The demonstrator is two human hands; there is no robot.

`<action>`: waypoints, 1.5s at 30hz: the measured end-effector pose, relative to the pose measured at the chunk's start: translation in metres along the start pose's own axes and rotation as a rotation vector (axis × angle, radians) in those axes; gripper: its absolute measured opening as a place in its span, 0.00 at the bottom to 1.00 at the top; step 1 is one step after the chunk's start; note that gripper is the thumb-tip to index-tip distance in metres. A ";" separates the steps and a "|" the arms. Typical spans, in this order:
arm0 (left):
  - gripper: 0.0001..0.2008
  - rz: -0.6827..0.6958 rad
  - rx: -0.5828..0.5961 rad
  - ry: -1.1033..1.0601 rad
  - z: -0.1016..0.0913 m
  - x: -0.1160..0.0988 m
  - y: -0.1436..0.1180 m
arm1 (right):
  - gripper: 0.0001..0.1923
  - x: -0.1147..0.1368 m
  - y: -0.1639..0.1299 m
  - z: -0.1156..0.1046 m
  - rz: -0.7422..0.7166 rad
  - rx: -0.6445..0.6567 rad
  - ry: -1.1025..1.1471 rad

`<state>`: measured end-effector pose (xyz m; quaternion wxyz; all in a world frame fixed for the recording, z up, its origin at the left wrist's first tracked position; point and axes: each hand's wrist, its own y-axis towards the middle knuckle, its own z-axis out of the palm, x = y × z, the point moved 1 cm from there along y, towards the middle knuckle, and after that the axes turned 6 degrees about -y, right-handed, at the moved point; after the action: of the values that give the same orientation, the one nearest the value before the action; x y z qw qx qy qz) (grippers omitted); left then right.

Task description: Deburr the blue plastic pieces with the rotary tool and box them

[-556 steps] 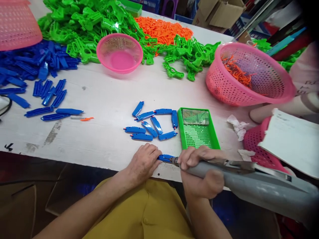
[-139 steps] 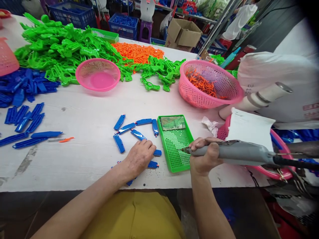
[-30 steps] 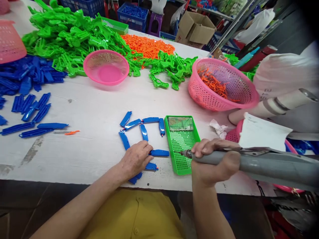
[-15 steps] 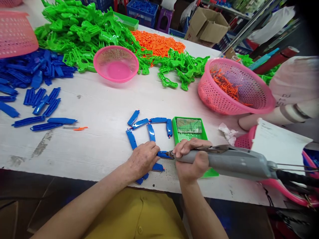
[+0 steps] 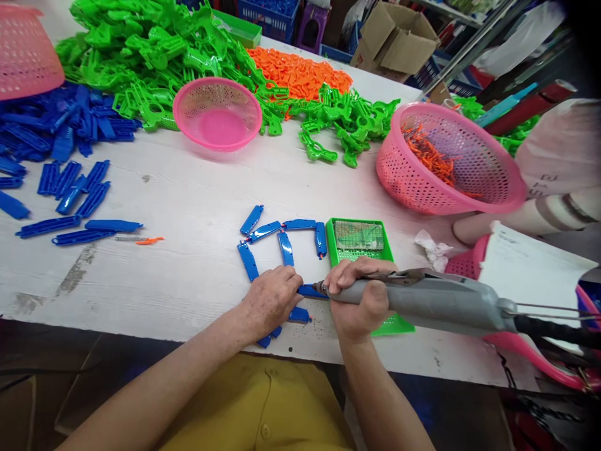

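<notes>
Your white table (image 5: 201,188), brown carton (image 5: 397,41) beyond, bears a pink perforated basket (image 5: 413,181) of orange parts (image 5: 429,153); your right hand (image 5: 359,300) grips a grey driver (image 5: 441,302), left hand (image 5: 272,294) a blue plastic casing (image 5: 312,291).

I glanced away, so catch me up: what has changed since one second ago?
The right hand has carried the grey, cylindrical power tool leftward from over the green, perforated plastic tray; its tip now meets the blue, elongated plastic piece held by the left hand. Nothing was let go; both holds and the small, round, pink plastic basket stayed as they were.
</notes>
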<state>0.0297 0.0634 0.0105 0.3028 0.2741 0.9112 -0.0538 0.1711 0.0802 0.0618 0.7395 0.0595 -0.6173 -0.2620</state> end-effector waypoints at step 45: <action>0.21 0.218 0.002 0.316 -0.057 0.042 0.035 | 0.11 -0.001 0.053 -0.068 -0.140 -0.333 -0.127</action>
<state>-0.0095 0.1275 0.0344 0.1600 0.3764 0.9123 0.0223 0.2518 0.1102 0.0667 0.6788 -0.0375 -0.6050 -0.4144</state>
